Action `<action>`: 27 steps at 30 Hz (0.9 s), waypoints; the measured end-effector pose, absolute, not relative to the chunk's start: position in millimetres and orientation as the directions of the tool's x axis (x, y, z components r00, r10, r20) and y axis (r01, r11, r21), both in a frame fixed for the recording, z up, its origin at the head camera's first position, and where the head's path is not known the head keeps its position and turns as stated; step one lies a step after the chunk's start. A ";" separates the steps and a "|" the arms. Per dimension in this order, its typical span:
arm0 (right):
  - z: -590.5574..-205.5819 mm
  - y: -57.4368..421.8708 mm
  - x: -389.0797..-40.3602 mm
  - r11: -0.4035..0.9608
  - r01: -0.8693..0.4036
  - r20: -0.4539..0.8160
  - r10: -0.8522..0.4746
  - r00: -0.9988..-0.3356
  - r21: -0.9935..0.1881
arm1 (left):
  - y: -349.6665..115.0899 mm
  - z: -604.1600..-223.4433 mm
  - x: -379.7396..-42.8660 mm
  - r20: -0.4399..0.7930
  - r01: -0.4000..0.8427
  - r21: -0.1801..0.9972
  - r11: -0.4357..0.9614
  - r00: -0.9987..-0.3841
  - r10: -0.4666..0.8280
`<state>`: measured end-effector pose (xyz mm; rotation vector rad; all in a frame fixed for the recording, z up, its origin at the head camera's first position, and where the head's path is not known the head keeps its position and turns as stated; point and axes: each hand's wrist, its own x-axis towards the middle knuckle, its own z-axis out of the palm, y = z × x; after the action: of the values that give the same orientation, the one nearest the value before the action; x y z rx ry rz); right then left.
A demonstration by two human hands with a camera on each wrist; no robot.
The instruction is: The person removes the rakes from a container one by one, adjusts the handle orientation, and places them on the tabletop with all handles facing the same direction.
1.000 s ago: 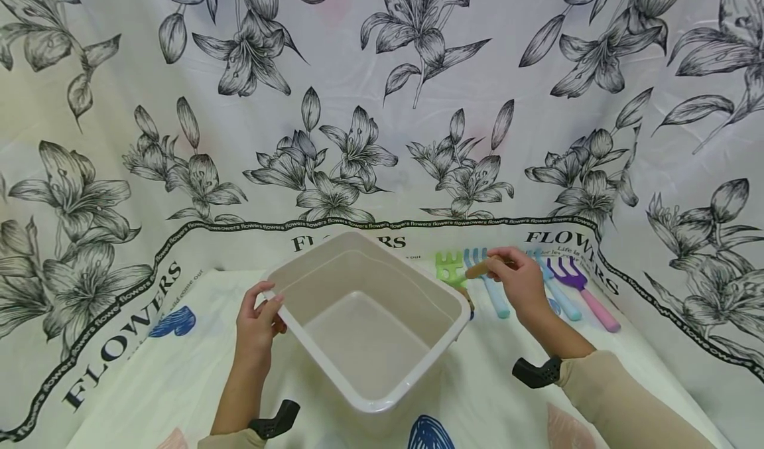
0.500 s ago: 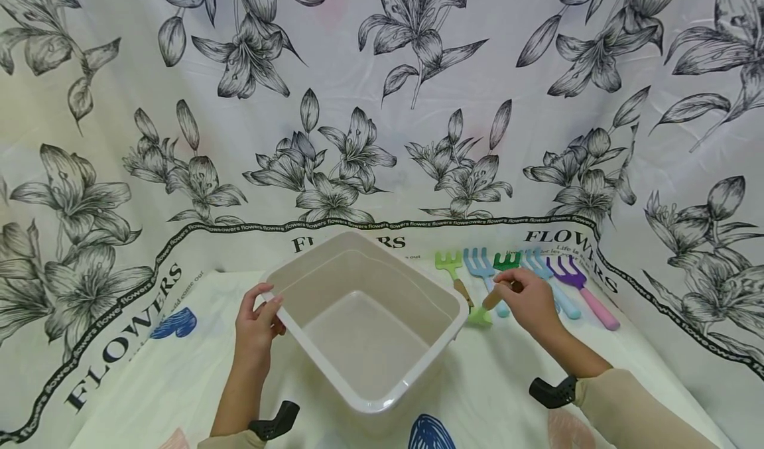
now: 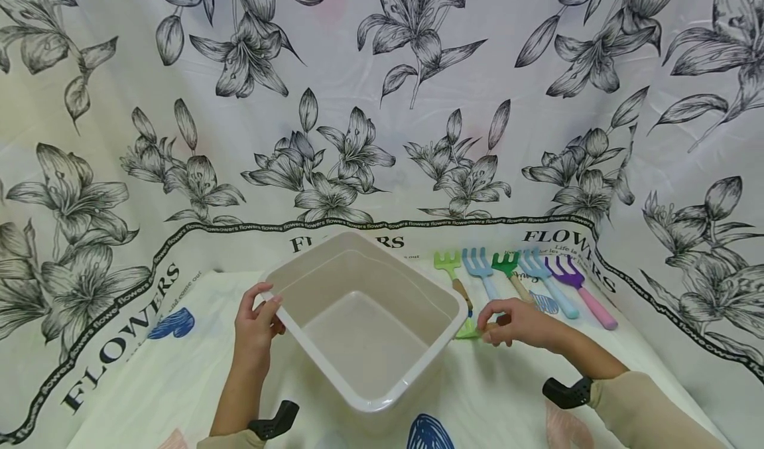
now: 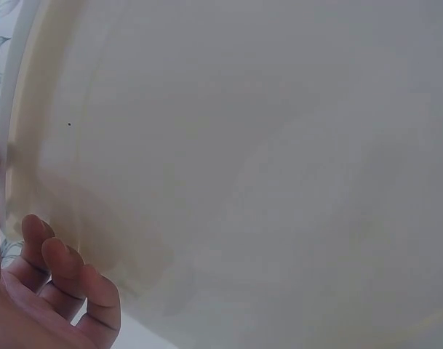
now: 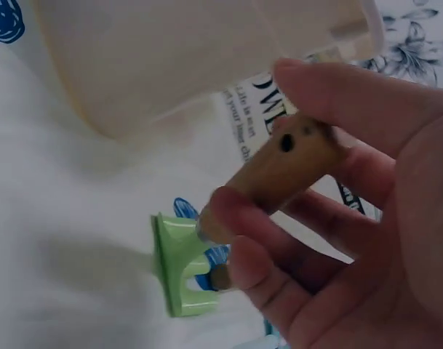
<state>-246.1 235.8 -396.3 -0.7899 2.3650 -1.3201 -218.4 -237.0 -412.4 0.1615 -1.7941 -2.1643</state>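
Note:
A beige plastic basin (image 3: 358, 343) is tilted, its open top facing me. My left hand (image 3: 255, 316) grips its left rim, thumb over the edge; in the left wrist view the fingers (image 4: 101, 291) curl beneath the rim against the outer wall. Just right of the basin, my right hand (image 3: 519, 323) holds a small hand hoe (image 5: 279, 171) by its short wooden handle. Its green head (image 5: 174, 262) has a flat blade on one side and prongs on the other. In the head view, the hoe's green head overlaps the table close to the basin's right corner.
Behind my right hand several garden forks lie in a row: light green (image 3: 447, 261), light blue (image 3: 479, 263), dark green (image 3: 506, 263), another light blue (image 3: 536, 266), and purple with a pink handle (image 3: 597, 308). A flower-printed curtain (image 3: 358, 71) hangs behind the cloth-covered table (image 3: 197, 369).
My right hand has moved down from over the forks toward me, carrying the hoe, and has turned to point leftward at the basin. The forks are uncovered. The left hand and basin stay put.

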 end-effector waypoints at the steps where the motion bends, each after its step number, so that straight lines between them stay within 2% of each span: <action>1: -397.7 236.8 -246.3 0.404 -0.302 -0.031 -0.640 -0.767 -0.863 | -237.0 -412.2 -218.2 0.117 0.174 0.972 -0.156 -0.941 -0.317; 4: -403.9 238.2 -246.8 0.365 -0.261 -0.086 -0.710 -0.699 -0.894 | -237.4 -411.8 -218.0 0.114 0.172 0.972 -0.159 -0.941 -0.319; 6: -409.3 238.0 -246.3 0.371 -0.228 -0.127 -0.724 -0.678 -0.900 | -237.5 -411.9 -217.9 0.113 0.171 0.972 -0.160 -0.940 -0.321; 15: -435.7 233.8 -246.4 0.454 -0.154 -0.237 -0.690 -0.684 -0.878 | -236.6 -412.7 -220.0 0.126 0.182 0.971 -0.153 -0.940 -0.316; 27: -451.0 234.7 -252.9 0.471 -0.218 -0.234 -0.725 -0.648 -0.855 | -235.4 -413.7 -222.4 0.148 0.203 0.968 -0.149 -0.938 -0.315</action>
<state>-252.9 234.7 -451.0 -0.7786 2.1334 -1.1218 -222.4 -235.4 -413.7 0.1263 -1.7876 -2.1489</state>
